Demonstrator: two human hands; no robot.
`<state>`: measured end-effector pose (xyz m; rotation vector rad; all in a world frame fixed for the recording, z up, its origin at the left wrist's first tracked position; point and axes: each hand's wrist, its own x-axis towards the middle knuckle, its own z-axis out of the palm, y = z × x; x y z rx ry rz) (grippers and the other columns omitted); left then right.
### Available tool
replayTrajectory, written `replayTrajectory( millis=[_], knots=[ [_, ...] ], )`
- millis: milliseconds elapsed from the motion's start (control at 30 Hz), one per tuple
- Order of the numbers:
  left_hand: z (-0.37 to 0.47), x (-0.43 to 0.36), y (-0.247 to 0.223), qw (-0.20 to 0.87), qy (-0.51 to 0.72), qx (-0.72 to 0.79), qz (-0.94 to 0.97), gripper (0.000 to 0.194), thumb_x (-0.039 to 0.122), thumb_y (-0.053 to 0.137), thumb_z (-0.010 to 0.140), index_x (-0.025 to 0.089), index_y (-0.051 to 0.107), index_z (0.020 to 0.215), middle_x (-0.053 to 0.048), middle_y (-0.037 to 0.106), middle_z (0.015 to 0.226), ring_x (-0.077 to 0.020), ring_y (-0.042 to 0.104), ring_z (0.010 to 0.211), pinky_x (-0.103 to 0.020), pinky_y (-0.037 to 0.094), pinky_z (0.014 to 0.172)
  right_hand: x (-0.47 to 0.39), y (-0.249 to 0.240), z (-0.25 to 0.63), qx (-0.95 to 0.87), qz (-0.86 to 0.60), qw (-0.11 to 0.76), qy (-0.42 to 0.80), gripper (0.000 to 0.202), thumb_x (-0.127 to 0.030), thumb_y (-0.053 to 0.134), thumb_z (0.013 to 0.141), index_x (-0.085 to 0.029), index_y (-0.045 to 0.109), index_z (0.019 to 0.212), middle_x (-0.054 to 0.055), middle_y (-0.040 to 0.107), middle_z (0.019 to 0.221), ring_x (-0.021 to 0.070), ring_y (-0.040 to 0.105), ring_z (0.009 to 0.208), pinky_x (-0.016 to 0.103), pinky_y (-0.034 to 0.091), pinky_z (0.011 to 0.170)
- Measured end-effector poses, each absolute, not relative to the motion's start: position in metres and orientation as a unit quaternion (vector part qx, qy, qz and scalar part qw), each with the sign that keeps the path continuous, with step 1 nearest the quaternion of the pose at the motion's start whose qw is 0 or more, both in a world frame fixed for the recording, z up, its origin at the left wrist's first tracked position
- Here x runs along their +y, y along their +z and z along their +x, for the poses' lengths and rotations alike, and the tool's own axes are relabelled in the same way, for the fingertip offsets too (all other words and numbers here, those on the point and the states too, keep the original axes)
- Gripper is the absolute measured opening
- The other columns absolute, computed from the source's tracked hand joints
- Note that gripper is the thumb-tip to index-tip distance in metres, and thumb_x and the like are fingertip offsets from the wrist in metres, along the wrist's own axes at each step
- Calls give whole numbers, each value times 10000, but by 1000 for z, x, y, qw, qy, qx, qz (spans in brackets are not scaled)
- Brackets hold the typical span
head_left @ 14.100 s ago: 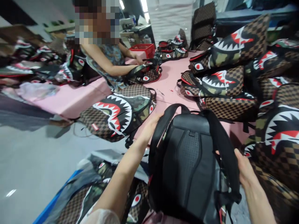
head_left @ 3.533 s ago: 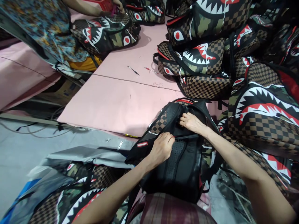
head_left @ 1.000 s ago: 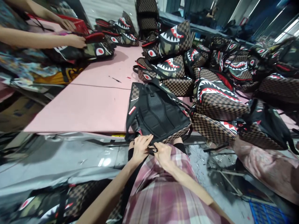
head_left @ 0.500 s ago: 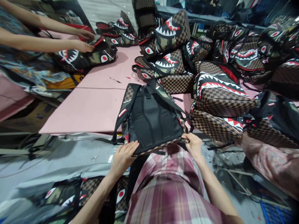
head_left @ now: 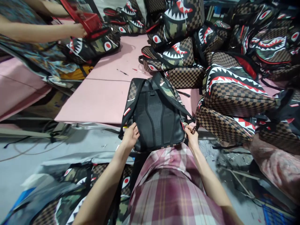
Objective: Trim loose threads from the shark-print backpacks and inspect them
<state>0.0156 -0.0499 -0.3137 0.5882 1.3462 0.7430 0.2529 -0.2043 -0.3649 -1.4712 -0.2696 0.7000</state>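
A backpack point(head_left: 153, 118) lies with its padded black back panel up at the front edge of the pink table, its lower end close to my body. Its sides show brown check and camouflage print, and two black shoulder straps run down from the top. My left hand point(head_left: 131, 136) has its fingers curled on the backpack's left side, low down. At the lower right side, my right hand point(head_left: 192, 137) pinches the edge near the strap's end. The front of the bag faces down, hidden.
Several shark-mouth backpacks point(head_left: 236, 90) are piled to the right and behind on the pink table point(head_left: 93, 104). A pen point(head_left: 122, 72) lies beyond the bag. At left, a co-worker's hand point(head_left: 79, 30) is at a red basket point(head_left: 90, 22) over another backpack. More bags sit below left.
My left hand has moved up from the bottom corner to the backpack's left side. The right hand stays at the right edge. The co-worker's red basket has come up over the far bag.
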Motion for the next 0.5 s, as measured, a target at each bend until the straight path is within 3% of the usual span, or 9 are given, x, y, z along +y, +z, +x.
replayTrajectory(
  millis=[233, 400, 500],
  knots=[
    [-26, -114, -315, 739, 153, 562, 340, 132, 194, 695, 693, 143, 579, 654, -1, 607, 624, -113, 592, 599, -188, 465, 551, -208, -367, 252, -119, -666, 677, 290, 278, -375, 704, 628, -157, 658, 794, 18, 646, 768, 143, 547, 688, 274, 438, 662],
    [-24, -101, -316, 743, 302, 546, 243, 133, 249, 511, 817, 168, 607, 859, -10, 656, 709, -123, 614, 623, -216, 495, 595, -201, -365, 231, -174, -682, 636, 315, 307, -409, 689, 643, -146, 678, 801, 30, 654, 712, 154, 552, 624, 289, 451, 619],
    [-30, -96, -322, 745, 265, 546, 276, 104, 270, 550, 792, 194, 572, 860, 3, 660, 731, -120, 610, 601, -215, 485, 571, -204, -359, 226, -203, -701, 614, 301, 292, -417, 646, 689, -148, 677, 799, 30, 640, 708, 160, 547, 634, 294, 449, 630]
  ],
)
